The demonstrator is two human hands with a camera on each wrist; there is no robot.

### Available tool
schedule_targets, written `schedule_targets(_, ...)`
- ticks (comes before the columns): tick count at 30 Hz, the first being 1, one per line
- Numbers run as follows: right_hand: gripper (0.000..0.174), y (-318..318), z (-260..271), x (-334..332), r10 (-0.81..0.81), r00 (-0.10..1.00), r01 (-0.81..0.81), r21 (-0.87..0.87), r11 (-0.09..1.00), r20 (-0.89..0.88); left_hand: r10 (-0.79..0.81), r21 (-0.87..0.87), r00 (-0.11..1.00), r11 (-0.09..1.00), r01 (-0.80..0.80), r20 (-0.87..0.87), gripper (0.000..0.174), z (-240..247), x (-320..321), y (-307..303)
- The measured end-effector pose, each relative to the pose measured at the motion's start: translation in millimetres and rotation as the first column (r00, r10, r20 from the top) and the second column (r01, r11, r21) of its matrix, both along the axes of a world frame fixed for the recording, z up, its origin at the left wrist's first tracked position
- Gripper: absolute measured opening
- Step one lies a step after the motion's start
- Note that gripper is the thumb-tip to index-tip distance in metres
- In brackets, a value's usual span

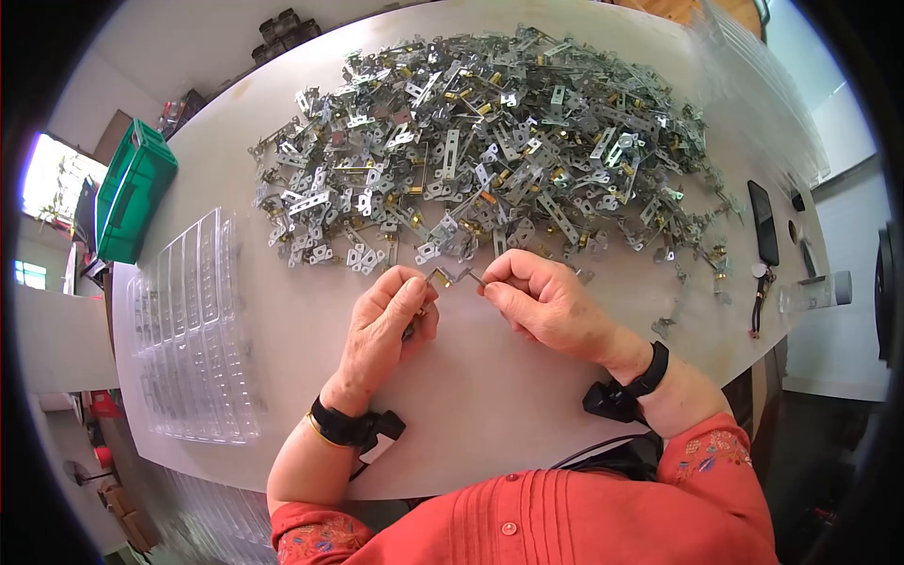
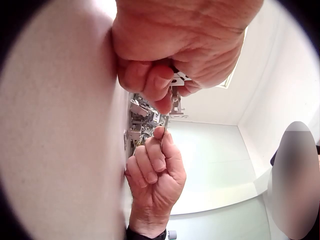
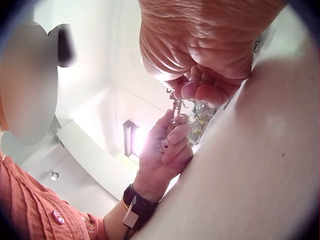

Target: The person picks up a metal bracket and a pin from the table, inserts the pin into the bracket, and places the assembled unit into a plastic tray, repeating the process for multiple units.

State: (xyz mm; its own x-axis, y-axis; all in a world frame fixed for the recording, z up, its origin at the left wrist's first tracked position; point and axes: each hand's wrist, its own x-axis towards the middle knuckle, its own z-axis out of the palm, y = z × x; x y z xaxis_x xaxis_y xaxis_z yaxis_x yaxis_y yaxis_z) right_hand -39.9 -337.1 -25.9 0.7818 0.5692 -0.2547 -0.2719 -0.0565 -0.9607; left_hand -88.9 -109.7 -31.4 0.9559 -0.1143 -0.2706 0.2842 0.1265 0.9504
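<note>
The left hand [image 1: 381, 325] pinches a small silver-and-brass metal part [image 1: 442, 278] between thumb and curled fingers; a 2nd part [image 1: 409, 330] is tucked under that grip. The right hand [image 1: 556, 306] pinches a thin metal piece [image 1: 477, 280] by its end. The 2 held ends face each other just above the counter [image 1: 461, 395], near the middle and short of the big heap of metal parts [image 1: 490, 141] on the far side. Whether those ends touch, I cannot tell.

The likeliest trouble is a slip: each pinch covers little metal, so a twist or uneven push could turn the thin piece or flick it loose. With the heap just beyond the fingers, a dropped part could land among close lookalikes and be hard to find. Shifting the left grip could also let the tucked part fall. If the 2 ends meet askew, pushing hard could bend the thin piece or jam it. Farther left, the clear plastic tray [image 1: 247, 377] stands well apart from the hands, so a knock there seems unlikely.
</note>
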Motion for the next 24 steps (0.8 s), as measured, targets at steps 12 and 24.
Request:
schedule_targets(12, 0.017, -0.2, 2.6, 0.5, 0.025, 1.000, -0.025, 0.027, 0.999, -0.009, -0.080, -0.043, 0.997, 0.996, 0.080, -0.003, 0.026, -1.1, -2.7, 4.9)
schedule_targets(24, 0.018, -7.6, 3.8, 6.6, 0.203, 0.952, -0.152, 0.220, 0.964, -0.231, -0.225, 0.075, 0.972, 0.973, 0.220, 0.069, 0.027, -6.1, -7.7, 5.7)
